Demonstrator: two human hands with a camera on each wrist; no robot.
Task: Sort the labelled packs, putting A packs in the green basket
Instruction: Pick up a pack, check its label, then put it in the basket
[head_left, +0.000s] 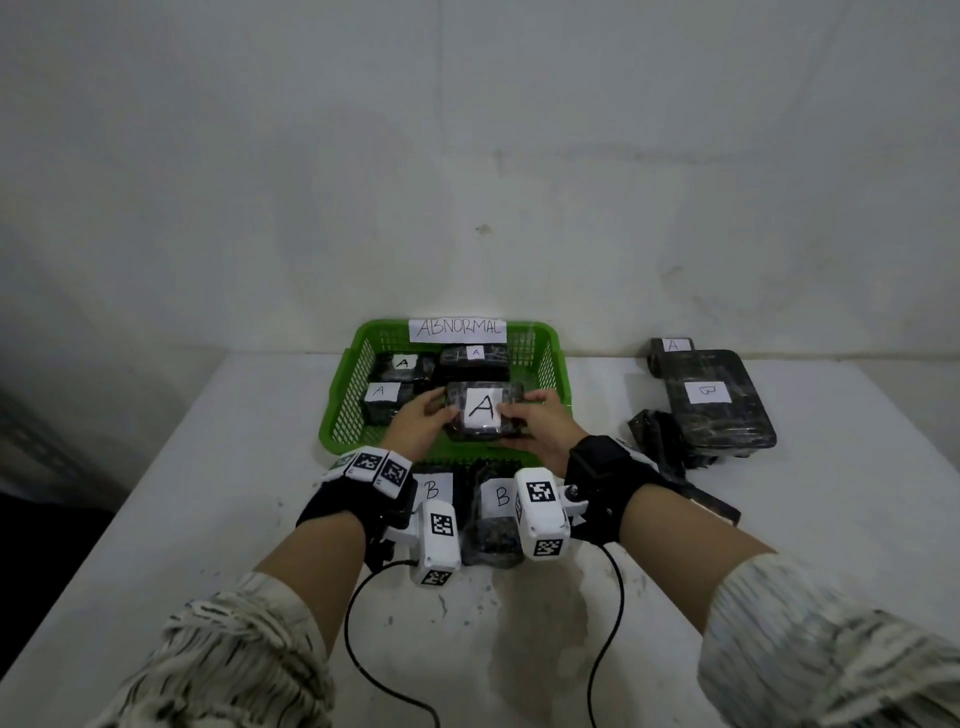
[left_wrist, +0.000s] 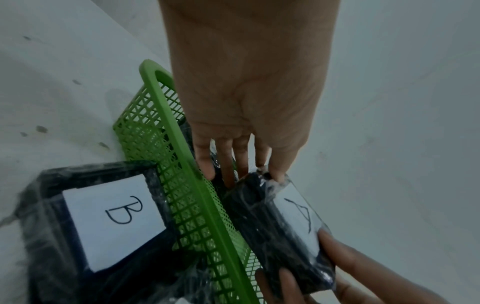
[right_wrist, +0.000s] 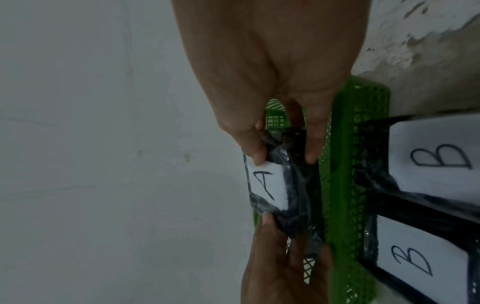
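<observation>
A black wrapped pack with a white "A" label (head_left: 483, 410) is held over the front of the green basket (head_left: 343, 410). My left hand (head_left: 423, 423) grips its left end, thumb on top and fingers underneath. My right hand (head_left: 537, 423) grips its right end the same way. The left wrist view shows the A pack (left_wrist: 283, 224) just inside the green basket rim (left_wrist: 197, 185). In the right wrist view my thumb pinches the A pack (right_wrist: 270, 185) at the label corner. Three other A packs (head_left: 400, 364) lie in the basket.
Two B packs (head_left: 498, 499) lie on the white table right in front of the basket, under my wrists. At the right sit a large B pack (head_left: 711, 400), a small A pack (head_left: 672, 345) behind it and loose black wrapping (head_left: 654, 431). A wall stands close behind.
</observation>
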